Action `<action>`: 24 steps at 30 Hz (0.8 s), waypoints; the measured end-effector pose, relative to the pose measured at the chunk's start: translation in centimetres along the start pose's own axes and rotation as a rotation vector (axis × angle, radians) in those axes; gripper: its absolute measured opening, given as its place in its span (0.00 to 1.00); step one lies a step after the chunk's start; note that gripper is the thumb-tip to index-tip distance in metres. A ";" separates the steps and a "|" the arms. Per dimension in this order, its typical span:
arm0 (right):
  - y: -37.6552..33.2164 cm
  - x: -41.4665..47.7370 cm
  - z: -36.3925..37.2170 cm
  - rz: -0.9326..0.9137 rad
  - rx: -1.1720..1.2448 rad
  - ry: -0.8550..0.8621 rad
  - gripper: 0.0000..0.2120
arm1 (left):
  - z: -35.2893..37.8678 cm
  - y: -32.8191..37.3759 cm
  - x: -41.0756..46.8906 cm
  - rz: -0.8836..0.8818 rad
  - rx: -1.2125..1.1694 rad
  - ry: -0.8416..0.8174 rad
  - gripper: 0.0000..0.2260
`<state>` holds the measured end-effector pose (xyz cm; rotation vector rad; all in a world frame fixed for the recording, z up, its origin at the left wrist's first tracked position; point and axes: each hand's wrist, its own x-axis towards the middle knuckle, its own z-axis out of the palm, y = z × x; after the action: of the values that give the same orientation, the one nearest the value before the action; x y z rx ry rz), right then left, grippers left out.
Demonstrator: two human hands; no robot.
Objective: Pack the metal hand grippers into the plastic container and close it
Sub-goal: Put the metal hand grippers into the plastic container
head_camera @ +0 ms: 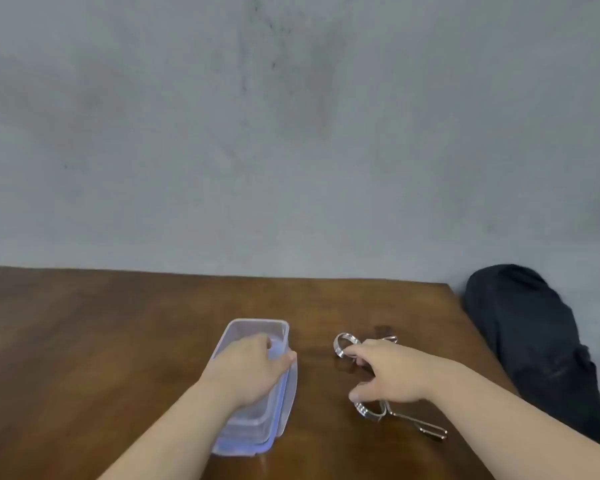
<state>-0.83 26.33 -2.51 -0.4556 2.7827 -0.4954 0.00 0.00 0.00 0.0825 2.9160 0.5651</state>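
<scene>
A clear plastic container stands open on the wooden table, left of centre. Its bluish lid lies against and under its right side. My left hand grips the container's right rim, fingers inside and thumb outside. Two metal hand grippers lie to the right. The far hand gripper shows its coil ring, and the fingertips of my right hand rest on it. The near hand gripper lies flat below my palm, handles pointing right, with my thumb just above its coil. My right fingers are spread, and the far gripper's handles are mostly hidden.
A dark bag or cloth sits past the table's right edge against the grey wall. The table's right edge runs diagonally close to the hand grippers. Bare wood stretches to the left of the container.
</scene>
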 end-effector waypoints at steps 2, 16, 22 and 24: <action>0.0 0.0 1.0 0.026 -0.100 -0.031 0.42 | 0.9 -0.7 -0.5 -0.051 0.080 0.006 0.31; 2.5 0.0 5.0 0.080 -0.228 0.010 0.36 | 4.7 -2.4 -3.1 -0.002 0.319 0.038 0.09; 2.9 -0.6 4.7 0.087 -0.190 0.015 0.26 | 5.2 -3.7 -3.5 0.120 0.357 0.044 0.09; 3.2 -0.7 4.7 0.087 -0.166 0.034 0.24 | 5.0 -4.0 -3.6 0.150 0.354 0.032 0.09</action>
<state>0.51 28.04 -7.78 -0.3617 2.8741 -0.2555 4.37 -2.14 -5.53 0.3406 3.0240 0.0626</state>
